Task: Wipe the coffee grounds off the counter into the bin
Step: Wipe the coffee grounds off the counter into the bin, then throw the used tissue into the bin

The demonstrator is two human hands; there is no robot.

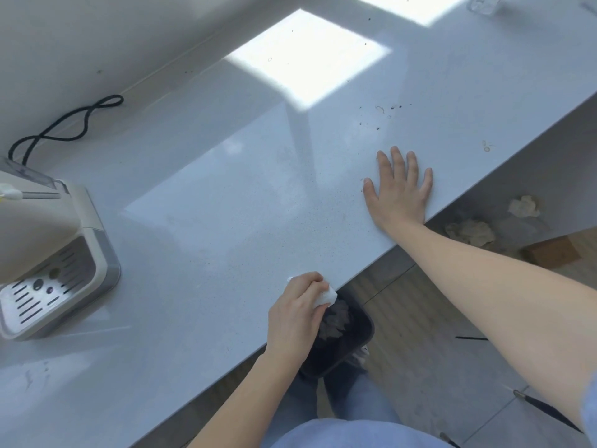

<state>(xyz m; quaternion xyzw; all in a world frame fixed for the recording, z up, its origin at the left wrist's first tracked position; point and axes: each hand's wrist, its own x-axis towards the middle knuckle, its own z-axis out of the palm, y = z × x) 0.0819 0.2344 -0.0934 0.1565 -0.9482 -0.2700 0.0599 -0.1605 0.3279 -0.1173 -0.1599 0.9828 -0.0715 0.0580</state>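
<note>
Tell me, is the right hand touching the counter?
Touching: the head view shows the right hand lying flat, palm down, on the counter near its edge.

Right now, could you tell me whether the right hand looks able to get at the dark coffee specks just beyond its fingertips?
Probably yes. The right hand lies flat and empty on the counter, and the coffee specks sit just past its fingers with only bare surface between. It holds no tissue, though; that is in the left hand.

Two overexposed sunlight patches are seen on the glossy desk [226, 176]; edges are bowed, detail slightly softened.
</note>
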